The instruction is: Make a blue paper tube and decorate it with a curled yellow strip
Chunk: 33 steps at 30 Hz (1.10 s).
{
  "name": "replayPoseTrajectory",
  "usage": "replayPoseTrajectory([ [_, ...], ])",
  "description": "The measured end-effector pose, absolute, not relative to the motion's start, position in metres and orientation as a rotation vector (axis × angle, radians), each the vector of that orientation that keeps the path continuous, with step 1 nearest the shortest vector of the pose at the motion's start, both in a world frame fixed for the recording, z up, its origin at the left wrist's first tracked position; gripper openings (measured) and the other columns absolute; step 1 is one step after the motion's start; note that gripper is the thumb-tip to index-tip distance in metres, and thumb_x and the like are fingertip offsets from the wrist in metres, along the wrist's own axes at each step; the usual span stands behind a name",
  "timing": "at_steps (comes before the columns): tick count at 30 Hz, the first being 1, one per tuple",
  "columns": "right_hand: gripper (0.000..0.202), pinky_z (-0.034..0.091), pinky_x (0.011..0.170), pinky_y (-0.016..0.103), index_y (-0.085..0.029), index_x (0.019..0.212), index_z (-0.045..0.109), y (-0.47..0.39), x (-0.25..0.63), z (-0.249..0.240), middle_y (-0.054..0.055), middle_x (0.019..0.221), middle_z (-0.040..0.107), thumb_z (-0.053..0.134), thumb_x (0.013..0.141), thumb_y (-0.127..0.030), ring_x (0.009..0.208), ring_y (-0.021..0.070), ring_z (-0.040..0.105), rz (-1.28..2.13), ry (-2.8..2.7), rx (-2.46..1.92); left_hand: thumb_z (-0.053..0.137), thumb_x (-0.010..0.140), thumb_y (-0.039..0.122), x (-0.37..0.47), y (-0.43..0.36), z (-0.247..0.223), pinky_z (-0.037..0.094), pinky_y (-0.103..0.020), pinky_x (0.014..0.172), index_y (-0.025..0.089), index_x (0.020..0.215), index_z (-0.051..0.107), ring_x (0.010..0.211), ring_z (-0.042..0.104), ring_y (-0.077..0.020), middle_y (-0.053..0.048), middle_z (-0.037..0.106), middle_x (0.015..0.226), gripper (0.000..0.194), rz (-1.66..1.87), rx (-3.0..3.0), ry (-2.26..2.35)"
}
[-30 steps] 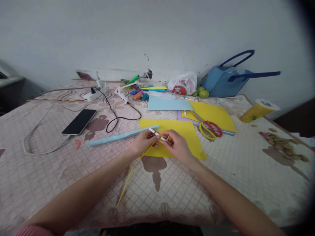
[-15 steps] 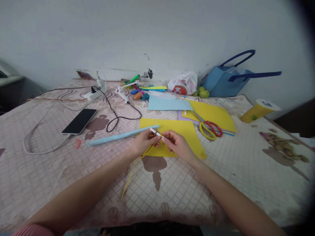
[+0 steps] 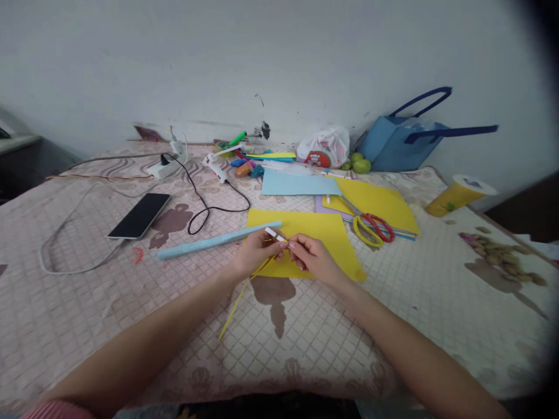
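Over a yellow sheet of paper (image 3: 336,244), both of my hands meet with their fingertips pinched close together. My left hand (image 3: 255,253) is closed on a white marker (image 3: 275,234) with a green band, which points up and to the left. A narrow yellow paper strip (image 3: 233,311) trails from under the left fingers down onto the tablecloth. My right hand (image 3: 312,253) pinches at the marker's lower end, where a bit of the strip's yellow shows; the fingers hide most of it. Just left of my left hand lies a pale blue paper roll (image 3: 205,245).
Scissors (image 3: 369,228) lie on stacked coloured paper (image 3: 375,201) to the right. A phone (image 3: 140,215) with its cable and a glue gun (image 3: 216,169) with a black cord are on the left. Farther right are a yellow canister (image 3: 456,198), peanuts (image 3: 502,256) and a blue bag (image 3: 393,142).
The loose end of the yellow strip has shifted slightly up and to the right. My right fingers have turned a little at the marker's end. Both hands stay in nearly the same place.
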State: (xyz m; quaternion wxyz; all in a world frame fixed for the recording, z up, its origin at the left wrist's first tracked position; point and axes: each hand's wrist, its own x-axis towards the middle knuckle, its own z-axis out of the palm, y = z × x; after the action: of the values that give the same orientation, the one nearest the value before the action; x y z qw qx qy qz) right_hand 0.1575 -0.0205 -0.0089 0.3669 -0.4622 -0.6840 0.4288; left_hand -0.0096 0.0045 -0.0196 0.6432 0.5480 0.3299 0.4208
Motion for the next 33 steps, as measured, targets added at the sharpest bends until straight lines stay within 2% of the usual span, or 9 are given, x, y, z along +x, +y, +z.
replayPoseTrajectory([
  [2,0.03,0.03,0.039,0.02,-0.019,0.07,0.046,-0.0193,0.158,-0.0087,-0.004,0.06,0.046,0.04,0.088,-0.043,0.042,0.006,0.037,1.298,-1.663,-1.168,0.072,0.067,0.036,-0.0099,0.0054,-0.0202,0.043,-0.022,0.057,0.012,0.082,0.056,0.058,0.053,-0.0083,0.001,0.056,0.067,0.033,0.951,1.266,0.754],
  [4,0.028,0.032,0.039,0.02,-0.019,0.075,0.049,-0.019,0.1581,-0.009,-0.004,0.062,0.049,0.042,0.086,-0.044,0.042,0.006,0.038,1.303,-1.663,-1.164,0.071,0.068,0.037,-0.0103,0.0064,-0.022,0.042,-0.022,0.057,0.013,0.08,0.056,0.057,0.052,-0.0083,0.001,0.056,0.066,0.031,0.943,1.27,0.759],
  [8,0.021,0.039,0.048,0.022,-0.021,0.095,0.052,-0.0203,0.1564,-0.0111,-0.001,0.074,0.059,0.053,0.082,-0.037,0.052,0.0092,0.049,0.992,-1.769,-1.238,0.07,0.069,0.038,-0.0112,0.0072,-0.0248,0.04,-0.022,0.056,0.013,0.079,0.056,0.056,0.051,-0.0083,0.002,0.056,0.063,0.03,0.936,1.239,0.767],
  [12,0.011,0.043,0.062,0.025,-0.02,0.089,0.055,-0.0215,0.1557,-0.0128,0.002,0.081,0.061,0.051,0.081,-0.026,0.069,0.0131,0.056,0.652,-1.897,-1.242,0.068,0.071,0.04,-0.0116,0.0058,-0.0227,0.038,-0.021,0.053,0.013,0.079,0.056,0.053,0.051,-0.0084,0.002,0.056,0.06,0.03,0.88,1.249,0.793],
  [15,0.011,0.041,0.067,0.025,-0.019,0.089,0.056,-0.0223,0.1564,-0.0107,0.002,0.084,0.061,0.047,0.083,-0.024,0.074,0.0139,0.056,0.591,-1.966,-1.184,0.069,0.071,0.038,-0.0112,0.0044,-0.0195,0.039,-0.021,0.053,0.014,0.084,0.056,0.053,0.051,-0.0083,0.003,0.056,0.06,0.03,0.886,1.25,0.773],
  [22,0.021,0.032,0.05,0.022,-0.019,0.075,0.052,-0.021,0.1576,-0.0066,-0.004,0.061,0.047,0.041,0.088,-0.033,0.051,0.0092,0.04,0.928,-1.86,-1.217,0.072,0.068,0.034,-0.0114,0.0057,-0.0194,0.04,-0.021,0.056,0.014,0.088,0.056,0.058,0.053,-0.0086,0.002,0.057,0.066,0.033,0.898,1.238,0.747],
  [28,0.019,0.037,0.058,0.023,-0.019,0.081,0.056,-0.0211,0.1574,-0.0072,-0.001,0.067,0.055,0.044,0.086,-0.033,0.06,0.0118,0.048,0.781,-1.876,-1.24,0.067,0.073,0.042,-0.0131,0.0058,-0.0212,0.042,-0.022,0.059,0.013,0.088,0.056,0.063,0.058,-0.0102,-0.001,0.06,0.075,0.034,0.856,1.175,0.792],
  [33,0.017,0.037,0.058,0.023,-0.019,0.082,0.056,-0.0226,0.1566,-0.0067,-0.001,0.069,0.056,0.045,0.086,-0.032,0.061,0.0116,0.048,0.731,-1.876,-1.25,0.077,0.063,0.034,-0.012,0.0071,-0.0261,0.044,-0.023,0.059,0.012,0.085,0.055,0.06,0.057,-0.0101,-0.001,0.06,0.068,0.038,0.826,1.142,0.781],
])
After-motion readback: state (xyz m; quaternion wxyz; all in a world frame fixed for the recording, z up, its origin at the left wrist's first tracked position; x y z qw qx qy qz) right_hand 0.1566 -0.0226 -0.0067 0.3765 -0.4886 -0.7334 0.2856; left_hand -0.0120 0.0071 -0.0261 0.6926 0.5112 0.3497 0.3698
